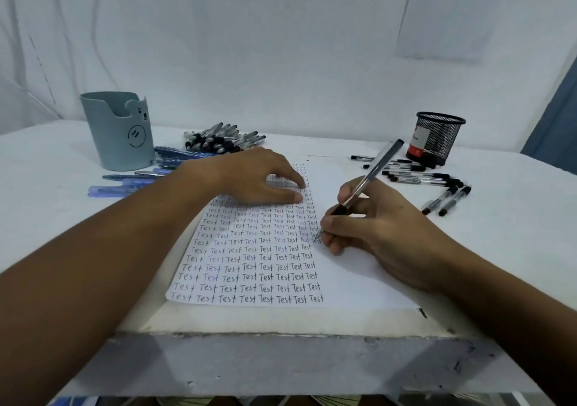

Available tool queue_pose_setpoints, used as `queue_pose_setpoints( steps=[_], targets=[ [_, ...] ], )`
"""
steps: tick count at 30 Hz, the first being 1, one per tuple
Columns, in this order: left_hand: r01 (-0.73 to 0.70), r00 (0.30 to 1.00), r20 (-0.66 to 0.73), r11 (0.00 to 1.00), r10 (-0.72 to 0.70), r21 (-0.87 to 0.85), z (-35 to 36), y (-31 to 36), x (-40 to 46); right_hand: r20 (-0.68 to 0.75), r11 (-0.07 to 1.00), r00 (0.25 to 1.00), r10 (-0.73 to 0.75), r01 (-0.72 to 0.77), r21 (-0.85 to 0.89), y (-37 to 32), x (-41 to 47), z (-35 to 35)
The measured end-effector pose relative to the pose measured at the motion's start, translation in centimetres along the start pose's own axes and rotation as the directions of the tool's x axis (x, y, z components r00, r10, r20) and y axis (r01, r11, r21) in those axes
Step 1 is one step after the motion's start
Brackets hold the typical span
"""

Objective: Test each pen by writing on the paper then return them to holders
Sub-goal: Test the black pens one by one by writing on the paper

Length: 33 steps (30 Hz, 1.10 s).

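Head view. The right hand (371,227) is gripping a slim grey-barrelled pen (363,182) in a writing pinch, its tip touching the white sheet of paper (349,284) at the right end of a row of handwritten "Test" words, at about 3 o'clock from the written block. The left hand (259,177) is lying flat, fingers straight, pressing the sheet's upper part at 12 o'clock and holding nothing.

The teal plastic bear-faced holder (118,131) is standing at 10 o'clock on the white bench (46,193), with loose blue pens (125,187) just beside it and a heap of clear black-capped pens (221,140) at 11 o'clock. The black wire-mesh holder (437,137) is standing at 2 o'clock, with scattered black-capped pens (421,177) lying before it.

Risks, as judged: the written columns are crowding; a new word may be overlapping older ink, masking a faint pen. The heel of the right hand may be smearing fresh ink. Tested and untested pens are lying loose in similar piles, so mixing them or returning one to the wrong holder appears likely.

Pose: the right wrist is resting on the sheet, pen tilted back toward 1 o'clock; the left forearm is crossing inward from 8 o'clock.
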State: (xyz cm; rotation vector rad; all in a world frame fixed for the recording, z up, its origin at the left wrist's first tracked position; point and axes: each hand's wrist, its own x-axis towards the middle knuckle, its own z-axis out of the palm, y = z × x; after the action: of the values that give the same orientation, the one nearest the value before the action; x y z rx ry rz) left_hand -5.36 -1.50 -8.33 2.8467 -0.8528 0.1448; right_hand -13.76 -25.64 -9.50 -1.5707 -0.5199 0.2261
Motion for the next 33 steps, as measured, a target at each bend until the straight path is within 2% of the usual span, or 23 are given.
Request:
queue_pose_setpoints(
  steps=[6,20,29,33],
  targets=[
    [0.007,1.000,0.009,1.000,-0.007,-0.013,-0.08,0.05,-0.06,0.014,0.999,0.999,-0.046,0.046,-0.026,-0.27,-0.64,0.28],
    [0.007,1.000,0.000,1.000,-0.007,-0.026,0.15,-0.29,0.06,0.010,0.958,0.997,-0.081,0.081,-0.273,-0.19,-0.82,0.53],
    [0.018,1.000,0.003,0.999,-0.017,-0.039,0.05,-0.21,-0.04,-0.002,0.983,0.999,-0.038,0.037,-0.177,-0.32,-0.70,0.44],
    [0.011,1.000,-0.001,0.999,-0.011,-0.043,0.05,-0.19,-0.10,-0.004,0.963,0.998,-0.065,0.062,-0.261,-0.14,-0.71,0.61]
  ],
)
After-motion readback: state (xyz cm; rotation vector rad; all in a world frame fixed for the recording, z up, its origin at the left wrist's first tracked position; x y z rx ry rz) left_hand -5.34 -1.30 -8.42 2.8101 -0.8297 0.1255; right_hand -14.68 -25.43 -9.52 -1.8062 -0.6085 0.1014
